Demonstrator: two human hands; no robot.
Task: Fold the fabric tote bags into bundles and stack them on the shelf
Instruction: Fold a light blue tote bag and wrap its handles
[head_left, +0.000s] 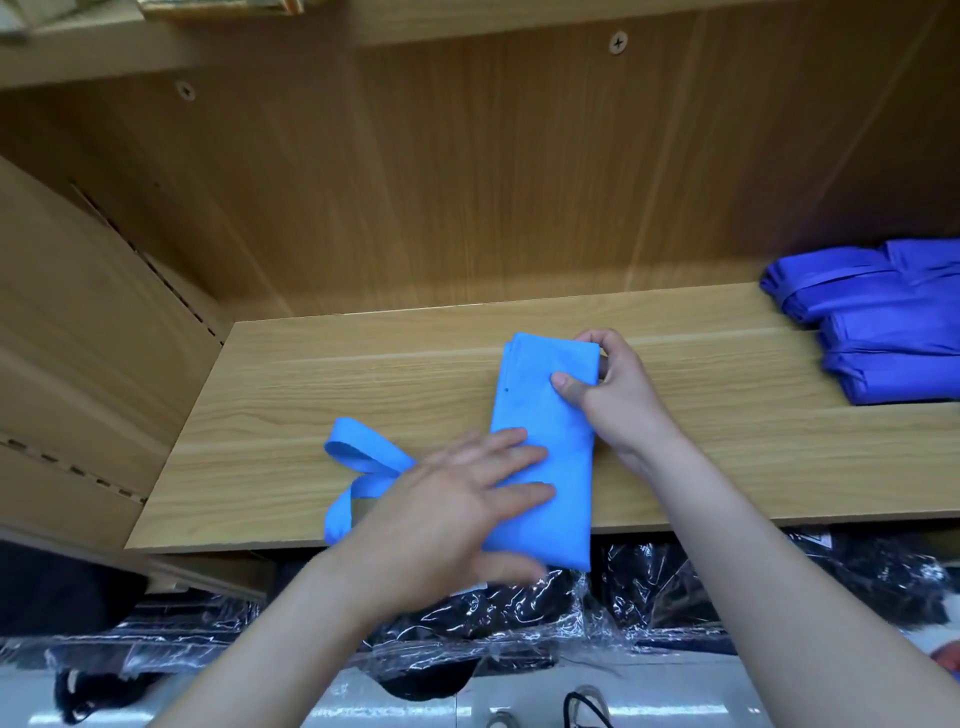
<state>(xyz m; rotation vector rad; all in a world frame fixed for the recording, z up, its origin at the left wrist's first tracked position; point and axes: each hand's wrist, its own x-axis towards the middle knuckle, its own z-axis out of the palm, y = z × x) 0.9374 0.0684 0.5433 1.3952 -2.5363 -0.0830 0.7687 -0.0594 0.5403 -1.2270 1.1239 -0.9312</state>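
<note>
Blue tote bag (540, 410) lay pinned under the flat, spread left hand (457, 499); the right hand (621, 397), pinching its far end, needed a square fold.

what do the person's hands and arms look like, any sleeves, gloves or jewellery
The left hand and right hand are bare: no gloves, rings, watch or bracelet show. Both forearms are uncovered, no sleeve in view. The visible nails look short and unpainted.
</note>
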